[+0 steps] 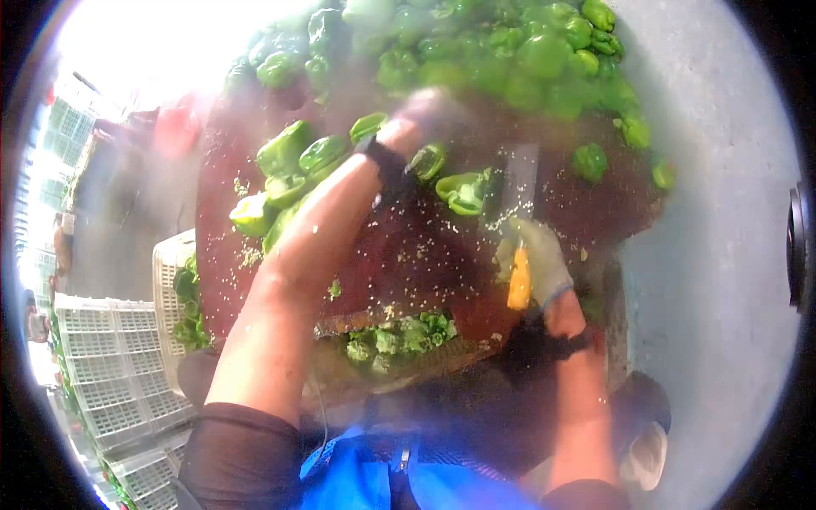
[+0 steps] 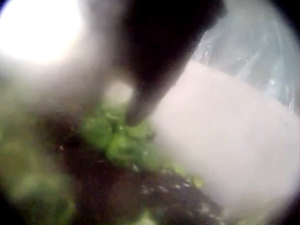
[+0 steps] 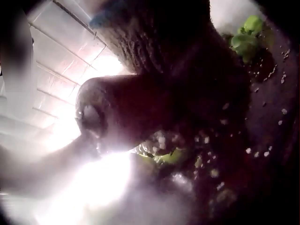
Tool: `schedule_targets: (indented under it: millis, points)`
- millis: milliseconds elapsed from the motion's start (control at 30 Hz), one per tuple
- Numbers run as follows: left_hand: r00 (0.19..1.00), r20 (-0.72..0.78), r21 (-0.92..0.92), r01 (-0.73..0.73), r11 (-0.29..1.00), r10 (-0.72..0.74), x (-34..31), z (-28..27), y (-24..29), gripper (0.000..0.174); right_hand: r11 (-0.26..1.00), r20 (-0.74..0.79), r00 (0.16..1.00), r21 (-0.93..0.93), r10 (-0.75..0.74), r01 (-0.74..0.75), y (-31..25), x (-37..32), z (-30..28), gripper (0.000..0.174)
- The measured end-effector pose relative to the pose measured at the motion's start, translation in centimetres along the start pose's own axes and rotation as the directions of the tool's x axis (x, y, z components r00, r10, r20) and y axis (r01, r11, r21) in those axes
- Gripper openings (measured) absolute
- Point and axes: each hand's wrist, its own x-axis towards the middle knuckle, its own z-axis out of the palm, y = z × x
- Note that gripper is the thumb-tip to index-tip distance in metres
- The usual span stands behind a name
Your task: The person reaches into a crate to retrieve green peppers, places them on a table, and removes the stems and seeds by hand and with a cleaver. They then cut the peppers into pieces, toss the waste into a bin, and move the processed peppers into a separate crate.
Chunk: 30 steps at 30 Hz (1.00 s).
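Head view: a yellow-handled knife point(image 1: 518, 282) was gripped by the right hand point(image 1: 545, 255); the left hand's point(image 1: 427, 112) grip couldn't be told.

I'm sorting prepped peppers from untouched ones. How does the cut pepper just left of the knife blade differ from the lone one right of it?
The cut pepper gapes open, showing its hollow inside; the lone pepper shows only outer skin. The cut pepper looks paler, the lone pepper deeper green. The cut pepper lies close to the knife blade, the lone pepper farther off. Both rest on the dark red surface.
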Motion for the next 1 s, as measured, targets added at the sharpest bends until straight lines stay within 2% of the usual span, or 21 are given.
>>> schedule_targets:
  millis: [33, 67, 100, 133, 267, 400, 533, 567, 667, 700, 733, 800, 867, 900, 933, 967, 1000]
  points:
    - [0.987, -0.15, 0.117, -0.034, 0.993, 0.051, 1.5, -0.3, -1.8, 0.04, 1.0, -0.007, 1.0, 0.011, -0.005, 0.005, 0.0, -0.3, 0.3, 0.025]
    - [0.976, -0.133, -0.103, 0.158, 0.982, -0.171, 2.3, -1.8, -1.6, 0.043, 1.0, -0.014, 1.0, 0.021, -0.013, 0.014, -0.3, -0.7, 0.7, 0.026]
    - [0.917, -0.109, -0.315, 0.335, 0.888, -0.384, 3.1, -3.3, -1.5, 0.045, 1.0, -0.052, 0.999, -0.005, -0.008, 0.008, -0.9, -1.3, 1.5, 0.027]
    - [0.852, -0.049, -0.332, 0.478, 0.813, -0.521, 4.2, -4.1, -1.0, 0.047, 1.0, -0.04, 0.999, 0.024, 0.003, -0.002, -0.8, -1.5, 1.5, 0.026]
    - [0.822, 0.009, -0.299, 0.545, 0.783, -0.569, 11.9, 1.9, -6.4, 0.039, 0.999, -0.132, 0.991, 0.029, -0.038, 0.042, -2.1, -2.1, 2.3, 0.026]
    - [0.853, 0.021, -0.281, 0.506, 0.816, -0.522, 12.0, 2.6, -6.2, 0.037, 0.992, -0.215, 0.972, 0.062, -0.096, 0.112, -2.8, -3.2, 2.3, 0.025]
    - [0.89, 0.035, -0.339, 0.439, 0.832, -0.455, 11.0, 2.9, -6.6, 0.035, 0.983, -0.248, 0.958, 0.077, -0.144, 0.168, -2.9, -3.8, 2.4, 0.023]
    - [0.902, 0.032, -0.363, 0.413, 0.835, -0.432, 10.6, 3.1, -6.5, 0.035, 0.975, -0.241, 0.961, 0.142, -0.132, 0.17, -3.1, -4.1, 2.7, 0.02]
    - [0.935, 0.0, -0.429, 0.32, 0.845, -0.354, 9.5, 3.7, -6.1, 0.034, 0.974, -0.205, 0.97, 0.161, -0.128, 0.162, -3.4, -4.6, 2.9, 0.018]
    - [0.95, -0.031, -0.452, 0.262, 0.853, -0.309, 9.1, 4.0, -6.0, 0.034, 0.976, -0.237, 0.96, 0.121, -0.151, 0.184, -3.5, -4.7, 3.2, 0.019]
    - [0.968, -0.092, -0.435, 0.173, 0.883, -0.235, 8.6, 4.0, -5.7, 0.034, 0.975, -0.236, 0.96, 0.125, -0.15, 0.183, -3.5, -4.7, 3.2, 0.019]
    - [0.965, -0.261, -0.127, -0.053, 0.99, 0.019, 5.4, 3.2, -3.2, 0.035, 0.975, -0.233, 0.962, 0.134, -0.143, 0.178, -3.2, -4.4, 2.9, 0.019]
    - [0.887, -0.457, -0.342, -0.102, 0.934, -0.07, 3.4, 2.7, -1.5, 0.059, 0.958, -0.225, 0.936, 0.033, -0.269, 0.284, -2.9, -4.3, 2.7, 0.021]
    - [0.883, -0.403, -0.581, -0.044, 0.813, -0.24, 2.2, 1.8, 0.1, 0.067, 0.938, -0.224, 0.914, -0.002, -0.338, 0.346, -2.7, -4.3, 2.7, 0.022]
    - [0.87, -0.296, -0.783, 0.015, 0.622, -0.394, -0.2, -0.8, 3.1, 0.075, 0.952, -0.257, 0.919, -0.01, -0.298, 0.306, -3.5, -4.7, 3.1, 0.023]
    - [0.871, -0.259, -0.757, 0.085, 0.647, -0.417, -3.3, -2.5, 4.7, 0.082, 0.964, -0.29, 0.922, -0.014, -0.258, 0.266, -4.3, -5.2, 3.5, 0.025]
    - [0.871, -0.22, -0.726, 0.155, 0.67, -0.44, -6.4, -4.3, 6.4, 0.089, 0.955, -0.272, 0.917, -0.033, -0.291, 0.293, -4.1, -4.9, 3.4, 0.025]
